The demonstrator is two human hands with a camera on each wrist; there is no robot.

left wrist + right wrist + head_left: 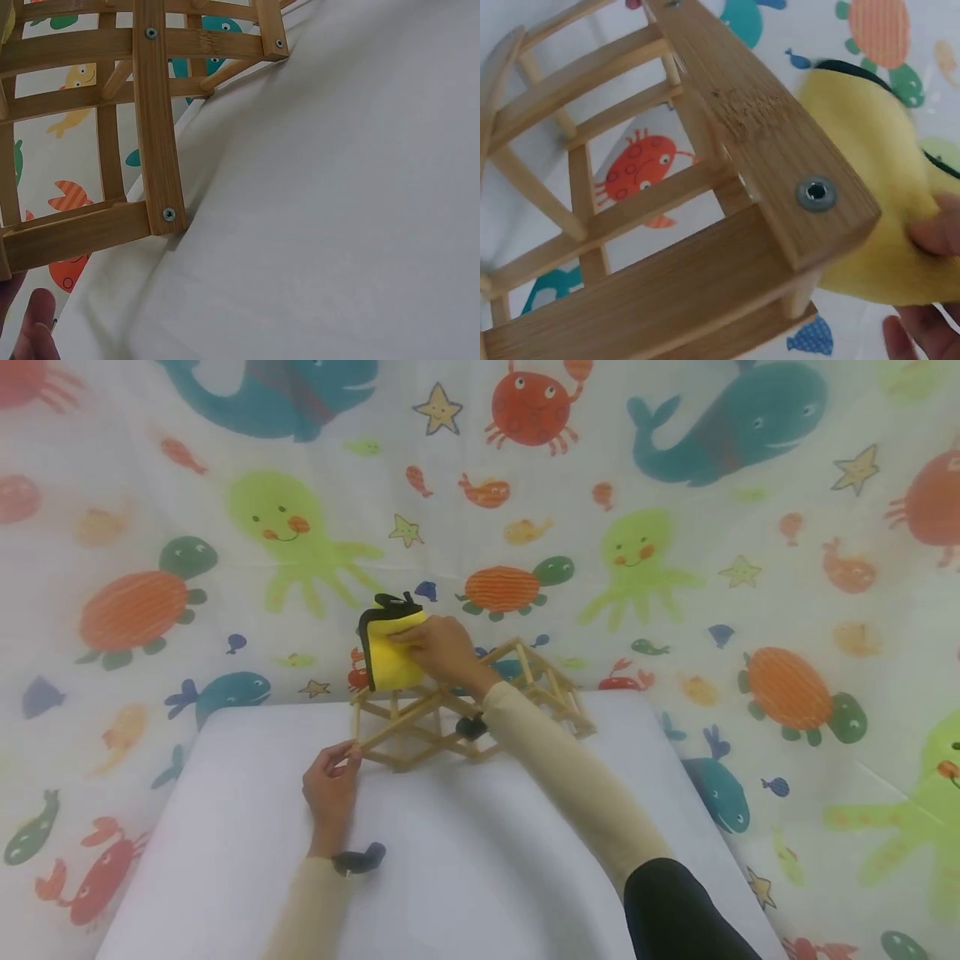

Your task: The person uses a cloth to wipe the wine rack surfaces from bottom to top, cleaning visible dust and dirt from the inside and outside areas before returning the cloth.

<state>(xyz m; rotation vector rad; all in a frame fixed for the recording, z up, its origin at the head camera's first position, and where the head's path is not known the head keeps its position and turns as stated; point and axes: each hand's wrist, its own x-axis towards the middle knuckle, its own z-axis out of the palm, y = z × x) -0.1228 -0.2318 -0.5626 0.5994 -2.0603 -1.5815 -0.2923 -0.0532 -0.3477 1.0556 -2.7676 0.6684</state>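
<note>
A slatted wooden rack, joined with metal screws, stands at the back of the white table. At its left end, the left hand grips a corner with curled fingers; in the left wrist view only part of this hand shows beside the rack's end bar. The right hand pinches a yellow cloth with black edging above the rack's left part. Seen from the right wrist, the cloth hangs just beyond the rack's screwed bar; whether they touch I cannot tell.
The white table reaches from the rack to the near edge of view. Directly behind it hangs a curtain printed with sea animals. A dark band with a small device sits on the left wrist.
</note>
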